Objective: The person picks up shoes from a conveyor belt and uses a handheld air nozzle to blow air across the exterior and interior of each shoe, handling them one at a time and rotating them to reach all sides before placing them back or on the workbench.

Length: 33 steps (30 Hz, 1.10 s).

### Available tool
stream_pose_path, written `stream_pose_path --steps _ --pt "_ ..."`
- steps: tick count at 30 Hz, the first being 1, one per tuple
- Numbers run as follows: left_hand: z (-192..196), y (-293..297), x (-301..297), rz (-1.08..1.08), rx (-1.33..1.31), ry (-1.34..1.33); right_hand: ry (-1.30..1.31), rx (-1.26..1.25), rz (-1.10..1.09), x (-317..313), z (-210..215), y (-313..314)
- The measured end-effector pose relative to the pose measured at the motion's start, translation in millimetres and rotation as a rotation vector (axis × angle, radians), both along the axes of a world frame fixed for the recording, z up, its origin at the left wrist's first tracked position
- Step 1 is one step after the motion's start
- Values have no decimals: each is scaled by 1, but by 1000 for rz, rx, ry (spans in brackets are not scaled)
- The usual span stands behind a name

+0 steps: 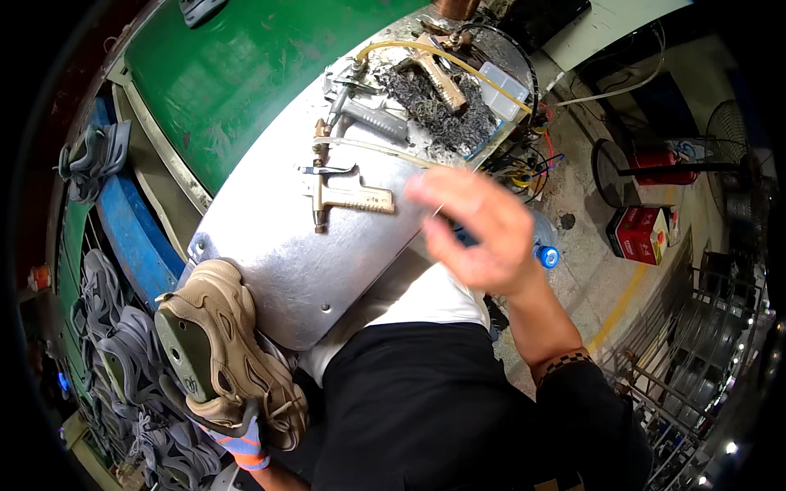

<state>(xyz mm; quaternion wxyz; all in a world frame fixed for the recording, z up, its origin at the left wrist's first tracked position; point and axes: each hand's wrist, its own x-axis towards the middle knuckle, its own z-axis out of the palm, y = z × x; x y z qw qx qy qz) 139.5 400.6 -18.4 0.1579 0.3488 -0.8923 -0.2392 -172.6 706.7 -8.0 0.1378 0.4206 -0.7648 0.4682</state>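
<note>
The left hand (245, 444) grasps beige shoes (232, 331); the blurred right hand's (479, 229) grip cannot be determined.

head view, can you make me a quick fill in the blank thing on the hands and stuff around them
The left hand wears a ____; the right hand wears none.
The beige shoes are in the ____ hand.
The belt beyond the metal table is ____.

glove; left; green
</note>
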Motion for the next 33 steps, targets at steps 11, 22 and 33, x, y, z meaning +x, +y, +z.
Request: stream_pose_path --steps 11,22,33 --pt "-32 -22 40 84 85 111 22 65 180 4 -10 -31" --pt "-19 -10 4 -42 129 94 -63 -405 -888 -239 0 229" --pt "3 -5 16 71 195 -77 216 744 -1049 -356 11 368"
